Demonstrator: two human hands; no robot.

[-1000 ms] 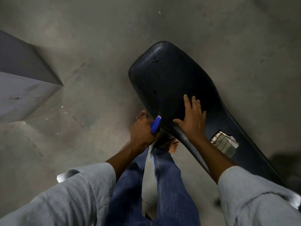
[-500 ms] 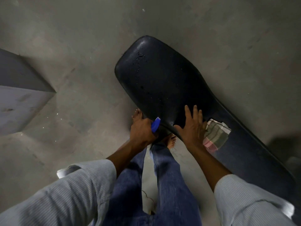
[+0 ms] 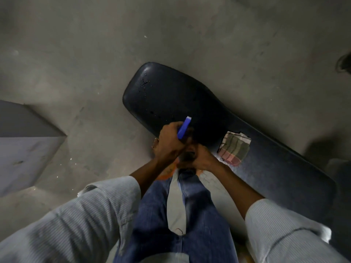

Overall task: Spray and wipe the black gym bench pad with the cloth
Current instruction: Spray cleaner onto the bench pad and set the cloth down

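The black gym bench pad [image 3: 171, 95] runs diagonally from the middle to the lower right, with droplets on its far end. A folded checked cloth [image 3: 235, 149] lies on the pad near its front edge, with no hand on it. My left hand [image 3: 169, 143] grips a spray bottle [image 3: 183, 128] whose blue nozzle points up over the pad's near edge. My right hand [image 3: 205, 158] is curled against the bottle's dark lower part, just left of the cloth. Both hands hide most of the bottle's body.
Grey concrete floor [image 3: 95, 63] surrounds the bench. A large grey block [image 3: 28, 149] stands at the left. A dark object [image 3: 344, 63] shows at the right edge. My jeans-clad legs [image 3: 199, 215] and bare feet are directly below the hands.
My right hand has left the pad's surface and come to the bottle beside my left hand. The bottle has risen, its nozzle now over the pad's edge. The cloth stays on the pad.
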